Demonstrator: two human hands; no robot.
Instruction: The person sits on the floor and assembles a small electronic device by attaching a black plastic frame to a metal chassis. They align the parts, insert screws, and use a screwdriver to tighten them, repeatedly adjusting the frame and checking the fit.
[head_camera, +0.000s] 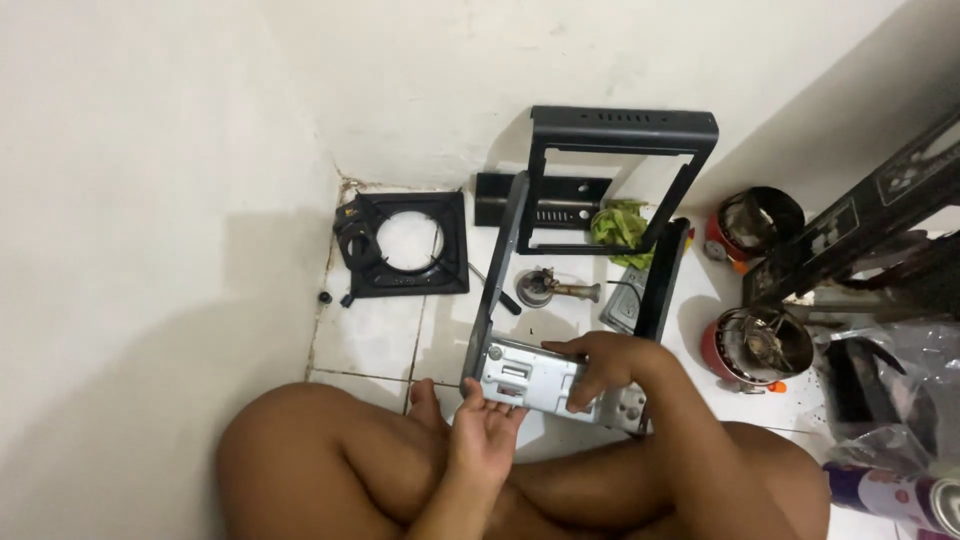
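I sit cross-legged on a white tiled floor in a corner. A dark metal stove frame lies in front of me, with a silver metal front panel at its near end. My left hand is palm up under the panel's lower left edge, fingers apart and touching it. My right hand grips the panel from above at its right half. Inside the frame lie a round burner with a brass tube and a small grey plate.
A black square pan support lies by the left wall. A black top frame leans on the back wall, above a black strip and green leaves. Two red cans stand right, beside black furniture and a plastic bag.
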